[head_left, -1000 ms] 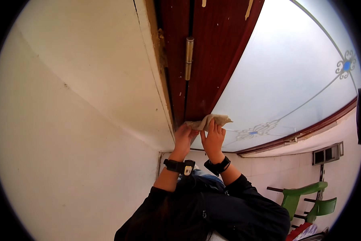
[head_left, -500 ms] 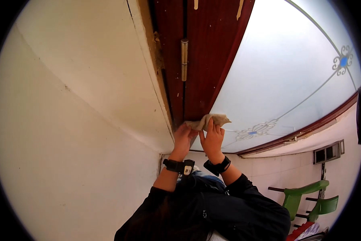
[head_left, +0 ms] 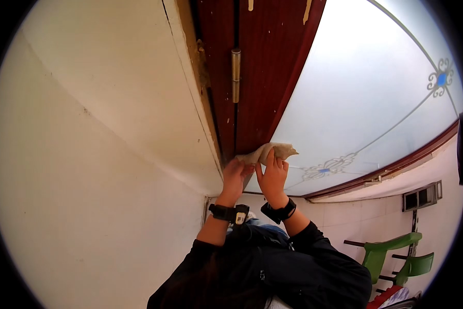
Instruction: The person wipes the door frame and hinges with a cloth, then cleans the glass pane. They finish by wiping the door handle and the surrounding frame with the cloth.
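Note:
A beige-grey cloth (head_left: 265, 154) lies bunched against the lower part of the dark red door frame (head_left: 257, 103), its right end over the frosted glass (head_left: 334, 103). My left hand (head_left: 234, 177) pinches the cloth's left end near the frame's edge. On the cloth's middle and right part, my right hand (head_left: 273, 175) has its fingers closed on the fabric from below. Both wrists wear black straps. Above the hands, a metal hinge (head_left: 235, 76) sits on the dark seam of the frame.
A cream wall (head_left: 97, 154) fills the left side. Green chairs (head_left: 378, 257) stand at the lower right, below a small dark metal-framed panel (head_left: 422, 195) on the wall. A door handle (head_left: 374, 180) shows at the glass door's far edge.
The cloth's right part has shifted slightly up and looks a little more spread. Both hands stay in nearly the same place.

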Tool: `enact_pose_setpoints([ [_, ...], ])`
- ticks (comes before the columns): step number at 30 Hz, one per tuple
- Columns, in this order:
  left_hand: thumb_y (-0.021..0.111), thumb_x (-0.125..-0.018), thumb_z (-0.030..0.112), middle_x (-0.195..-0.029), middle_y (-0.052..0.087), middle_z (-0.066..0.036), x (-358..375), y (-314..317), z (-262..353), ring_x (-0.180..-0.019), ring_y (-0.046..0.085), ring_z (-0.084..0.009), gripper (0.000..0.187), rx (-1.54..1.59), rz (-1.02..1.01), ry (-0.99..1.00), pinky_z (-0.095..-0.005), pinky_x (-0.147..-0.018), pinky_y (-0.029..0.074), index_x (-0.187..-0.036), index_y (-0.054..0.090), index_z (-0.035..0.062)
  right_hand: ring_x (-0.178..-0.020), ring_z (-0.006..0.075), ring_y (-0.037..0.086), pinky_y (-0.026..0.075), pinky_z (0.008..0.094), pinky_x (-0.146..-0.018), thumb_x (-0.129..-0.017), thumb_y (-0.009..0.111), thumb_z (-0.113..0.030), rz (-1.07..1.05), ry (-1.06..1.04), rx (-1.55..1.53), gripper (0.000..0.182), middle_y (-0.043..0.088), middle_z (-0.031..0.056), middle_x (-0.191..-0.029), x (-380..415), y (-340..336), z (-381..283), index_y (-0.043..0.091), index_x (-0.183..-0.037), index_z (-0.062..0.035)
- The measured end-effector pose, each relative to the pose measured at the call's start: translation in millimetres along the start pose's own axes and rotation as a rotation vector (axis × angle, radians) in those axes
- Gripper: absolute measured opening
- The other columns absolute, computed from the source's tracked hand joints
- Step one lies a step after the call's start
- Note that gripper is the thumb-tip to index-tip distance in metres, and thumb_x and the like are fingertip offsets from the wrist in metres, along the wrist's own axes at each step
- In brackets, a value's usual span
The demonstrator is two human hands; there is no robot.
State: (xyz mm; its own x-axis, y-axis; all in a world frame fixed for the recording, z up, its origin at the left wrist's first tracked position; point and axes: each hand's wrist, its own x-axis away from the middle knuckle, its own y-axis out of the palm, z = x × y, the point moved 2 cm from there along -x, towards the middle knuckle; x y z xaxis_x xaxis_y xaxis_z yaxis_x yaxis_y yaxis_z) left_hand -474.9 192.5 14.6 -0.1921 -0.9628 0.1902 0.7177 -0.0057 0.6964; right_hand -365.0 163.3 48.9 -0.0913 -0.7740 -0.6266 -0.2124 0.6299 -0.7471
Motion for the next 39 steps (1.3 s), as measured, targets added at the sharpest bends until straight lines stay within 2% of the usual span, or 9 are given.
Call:
enact_pose_setpoints([
  [6, 0.045, -0.083, 0.008, -0.078, 0.057, -0.012, -1.3, -2.6, -3.3, -0.071, 0.058, -0.0193, 0.011, 0.006, -0.002, -0.023, -0.0310, -0.070, 0.048, -0.090, 0.045, -0.0011, -0.077, 0.0271, 0.052, 0.035, 0.0354, -0.069, -0.069, 0.061, -0.018, 0.006, 0.002, -0.039, 0.056, 0.055, 0.0157, -0.087, 1.5, 0.2, 1.8, 0.038, -0.113, 0.0080],
  [9, 0.045, -0.083, 0.008, -0.080, 0.057, -0.013, -0.2, -4.6, -6.4, -0.072, 0.058, -0.0199, 0.014, 0.017, 0.030, -0.020, -0.0311, -0.070, 0.047, -0.093, 0.045, -0.0021, -0.078, 0.0280, 0.052, 0.035, 0.0359, -0.070, -0.069, 0.060, -0.018, -0.058, 0.027, -0.053, 0.056, 0.056, 0.0168, -0.087, 7.3, 4.0, 4.3, 0.038, -0.113, 0.0076],
  [18, 0.046, -0.084, 0.008, -0.087, 0.055, -0.016, 0.0, -5.4, -5.2, -0.074, 0.058, -0.0209, 0.021, 0.009, 0.029, -0.034, -0.0318, -0.071, 0.047, -0.100, 0.040, -0.0041, -0.078, 0.0283, 0.053, 0.035, 0.0353, -0.070, -0.069, 0.060, -0.018, 0.038, 0.000, -0.056, 0.056, 0.055, 0.0177, -0.084, 0.1, -0.6, 0.7, 0.038, -0.114, 0.0059],
  [20, 0.046, -0.083, 0.008, -0.086, 0.056, -0.017, -0.7, -7.2, -7.8, -0.074, 0.058, -0.0210, 0.022, 0.010, 0.027, -0.037, -0.0320, -0.071, 0.047, -0.100, 0.040, -0.0042, -0.080, 0.0279, 0.053, 0.035, 0.0351, -0.072, -0.069, 0.060, -0.018, -0.102, 0.087, -0.090, 0.056, 0.056, 0.0175, -0.087, 3.5, -0.1, 2.1, 0.038, -0.114, 0.0056],
  [27, 0.047, -0.083, 0.008, -0.084, 0.056, -0.014, 0.5, -5.0, -6.5, -0.074, 0.058, -0.0196, 0.017, 0.034, 0.068, -0.058, -0.0316, -0.072, 0.047, -0.096, 0.044, -0.0028, -0.084, 0.0277, 0.053, 0.036, 0.0348, -0.072, -0.069, 0.060, -0.018, -0.022, 0.016, -0.032, 0.054, 0.055, 0.0177, -0.090, 0.4, 0.8, 4.0, 0.039, -0.113, 0.0052],
  [29, 0.047, -0.083, 0.007, -0.084, 0.056, -0.014, -0.9, -4.8, -4.6, -0.074, 0.058, -0.0194, 0.017, 0.020, 0.027, -0.045, -0.0314, -0.072, 0.047, -0.096, 0.045, -0.0025, -0.083, 0.0279, 0.053, 0.037, 0.0350, -0.072, -0.069, 0.060, -0.018, 0.030, 0.002, -0.033, 0.054, 0.055, 0.0183, -0.090, -5.9, -3.7, 1.8, 0.039, -0.113, 0.0050],
  [33, 0.047, -0.083, 0.008, -0.084, 0.057, -0.013, -0.7, -4.2, -4.9, -0.073, 0.058, -0.0187, 0.016, 0.009, -0.018, -0.039, -0.0306, -0.072, 0.047, -0.096, 0.046, -0.0013, -0.082, 0.0276, 0.054, 0.037, 0.0349, -0.071, -0.070, 0.061, -0.018, 0.020, 0.011, -0.055, 0.054, 0.055, 0.0178, -0.090, -1.9, -0.4, 4.0, 0.039, -0.113, 0.0049],
  [35, 0.047, -0.083, 0.008, -0.085, 0.057, -0.012, 0.0, -5.1, -7.0, -0.073, 0.058, -0.0184, 0.015, 0.002, -0.011, -0.044, -0.0302, -0.071, 0.047, -0.095, 0.047, -0.0008, -0.079, 0.0268, 0.054, 0.037, 0.0343, -0.070, -0.069, 0.061, -0.018, -0.091, 0.064, -0.052, 0.054, 0.056, 0.0165, -0.088, 5.3, 4.6, 6.1, 0.039, -0.114, 0.0047],
  [39, 0.046, -0.083, 0.008, -0.087, 0.056, -0.011, 1.4, -5.9, -7.5, -0.073, 0.057, -0.0177, 0.013, -0.007, 0.004, -0.065, -0.0291, -0.070, 0.047, -0.093, 0.048, 0.0000, -0.077, 0.0259, 0.053, 0.037, 0.0340, -0.068, -0.069, 0.061, -0.018, -0.078, 0.030, -0.050, 0.055, 0.055, 0.0151, -0.085, 10.9, 7.3, 9.6, 0.039, -0.114, 0.0041],
])
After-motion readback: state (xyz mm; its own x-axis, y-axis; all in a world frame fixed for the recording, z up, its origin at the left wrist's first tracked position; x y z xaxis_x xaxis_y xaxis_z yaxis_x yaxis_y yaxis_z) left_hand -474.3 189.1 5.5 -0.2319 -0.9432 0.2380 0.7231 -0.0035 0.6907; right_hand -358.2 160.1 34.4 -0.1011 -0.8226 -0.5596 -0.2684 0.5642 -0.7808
